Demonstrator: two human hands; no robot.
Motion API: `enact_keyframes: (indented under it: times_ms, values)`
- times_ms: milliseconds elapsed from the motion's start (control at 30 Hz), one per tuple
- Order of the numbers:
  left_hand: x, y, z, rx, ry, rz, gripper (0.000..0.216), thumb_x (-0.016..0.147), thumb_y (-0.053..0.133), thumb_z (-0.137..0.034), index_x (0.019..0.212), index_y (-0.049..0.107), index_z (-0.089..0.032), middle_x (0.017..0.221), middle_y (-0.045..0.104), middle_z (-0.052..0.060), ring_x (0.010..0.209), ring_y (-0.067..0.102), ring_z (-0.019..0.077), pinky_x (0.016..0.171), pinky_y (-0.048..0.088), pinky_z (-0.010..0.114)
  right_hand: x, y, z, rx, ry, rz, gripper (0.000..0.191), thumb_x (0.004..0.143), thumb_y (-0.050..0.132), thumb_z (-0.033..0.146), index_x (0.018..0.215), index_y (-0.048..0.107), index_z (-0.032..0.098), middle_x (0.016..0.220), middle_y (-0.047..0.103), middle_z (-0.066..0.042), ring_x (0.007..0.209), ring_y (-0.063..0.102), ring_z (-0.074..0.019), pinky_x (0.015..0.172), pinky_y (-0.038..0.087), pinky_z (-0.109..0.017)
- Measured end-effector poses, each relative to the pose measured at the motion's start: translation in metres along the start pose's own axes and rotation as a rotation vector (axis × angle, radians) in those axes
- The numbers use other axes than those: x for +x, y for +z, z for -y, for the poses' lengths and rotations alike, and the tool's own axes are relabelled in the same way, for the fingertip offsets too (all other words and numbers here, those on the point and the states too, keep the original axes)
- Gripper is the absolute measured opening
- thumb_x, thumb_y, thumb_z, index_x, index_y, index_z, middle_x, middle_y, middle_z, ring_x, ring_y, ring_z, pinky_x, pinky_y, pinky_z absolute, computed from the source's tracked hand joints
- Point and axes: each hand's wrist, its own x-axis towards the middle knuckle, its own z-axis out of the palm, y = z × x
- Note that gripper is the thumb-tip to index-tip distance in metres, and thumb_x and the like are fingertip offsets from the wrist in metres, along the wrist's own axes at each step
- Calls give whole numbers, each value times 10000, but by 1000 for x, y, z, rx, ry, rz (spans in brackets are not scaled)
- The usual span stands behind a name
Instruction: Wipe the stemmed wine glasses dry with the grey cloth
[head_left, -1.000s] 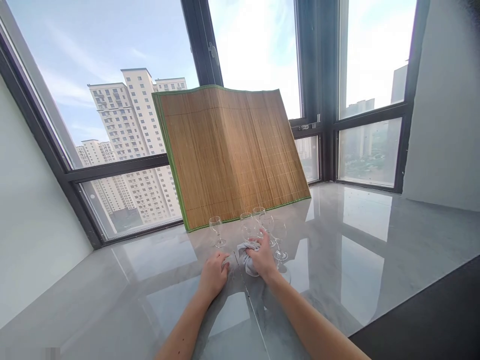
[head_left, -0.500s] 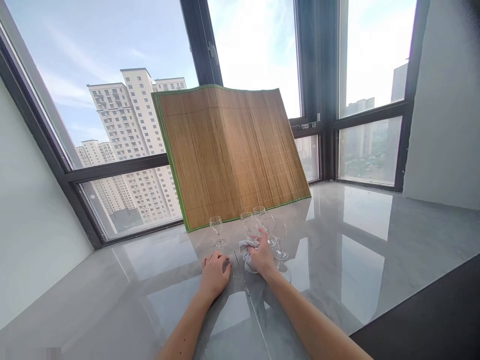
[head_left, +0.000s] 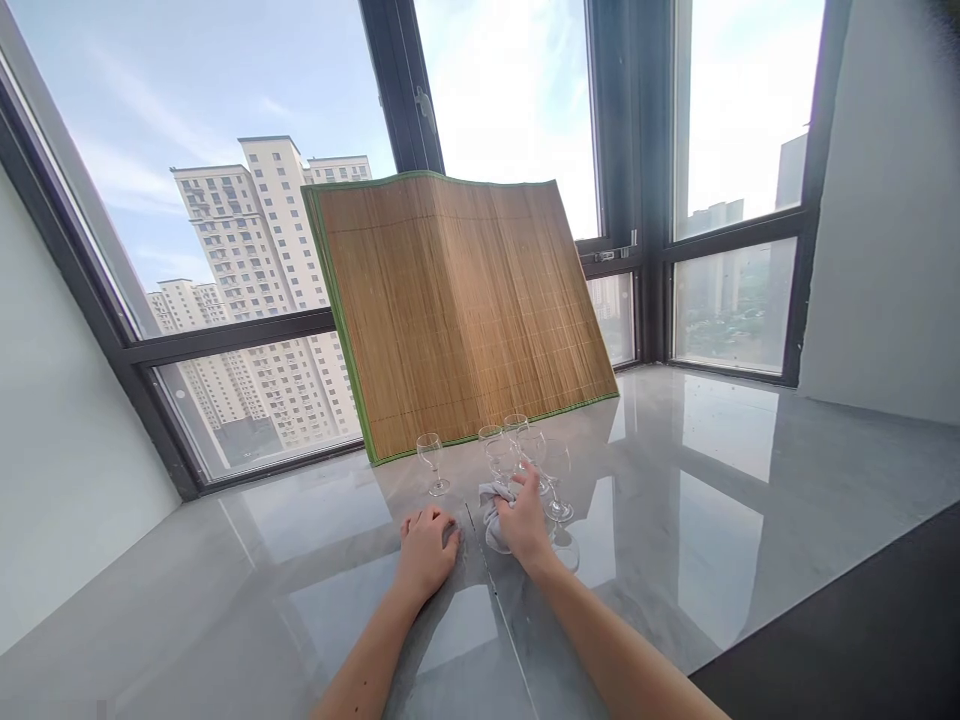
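Note:
My right hand (head_left: 523, 521) lies on a small grey-white cloth (head_left: 492, 504) on the glossy grey counter (head_left: 712, 500), fingers curled over it. My left hand (head_left: 425, 541) rests palm down on the counter just left of the cloth, fingers loosely bent, holding nothing. Right behind my right hand stand several clear wine glasses (head_left: 534, 450). One more wine glass (head_left: 432, 460) stands apart, farther left. A lying glass (head_left: 566, 548) shows at my right wrist, partly hidden.
A bamboo mat with green edging (head_left: 457, 310) leans against the window frame (head_left: 225, 338) behind the glasses. Tall windows run along the back; a white wall (head_left: 885, 220) closes the right. A dark surface (head_left: 862, 640) cuts in at the lower right.
My right hand with the cloth has shifted slightly nearer and left on the counter. The left hand has barely moved. The glasses stand as before.

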Motion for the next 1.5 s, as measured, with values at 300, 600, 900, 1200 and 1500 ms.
enact_keyframes:
  times_ms: [300, 600, 900, 1200, 1500]
  values:
    - [5, 3, 19, 40, -28, -18, 364, 881, 468, -352, 1170, 665, -251, 1276, 627, 74, 1222, 522, 262, 1108, 286, 472, -19, 2, 23, 15, -253, 28, 572, 815, 480, 166, 1361, 326, 242, 1025, 491, -57, 926, 567, -204, 850, 490, -364]
    - [14, 7, 25, 58, -135, 35, 540, 901, 419, -502, 1369, 553, -267, 1494, 462, 80, 1378, 384, 308, 1137, 264, 539, -19, 4, 19, -43, -327, 281, 551, 763, 474, 85, 1290, 412, 233, 949, 561, -25, 810, 572, -167, 752, 470, -282]
    - [51, 16, 23, 112, -128, 68, 574, 910, 393, -551, 1427, 482, -320, 1552, 373, 96, 1415, 324, 332, 1147, 196, 583, -22, 1, 11, -178, -371, 482, 629, 700, 487, 17, 1297, 441, 207, 1025, 633, -62, 824, 598, -169, 748, 459, -260]
    - [44, 7, 13, 66, -65, 71, 439, 884, 479, -459, 1256, 640, -293, 1317, 614, 74, 1287, 470, 279, 1152, 193, 541, -18, 0, 17, -178, -372, 526, 624, 691, 481, 8, 1271, 447, 234, 1018, 627, -53, 878, 609, -187, 797, 472, -285]
    - [-10, -13, 1, -24, -77, 5, 269, 883, 486, -354, 985, 729, -301, 1138, 703, 39, 1186, 560, 254, 1150, 179, 559, -16, -5, 14, -208, -344, 512, 606, 691, 451, 9, 1270, 443, 191, 970, 602, -48, 844, 590, -180, 770, 450, -278]
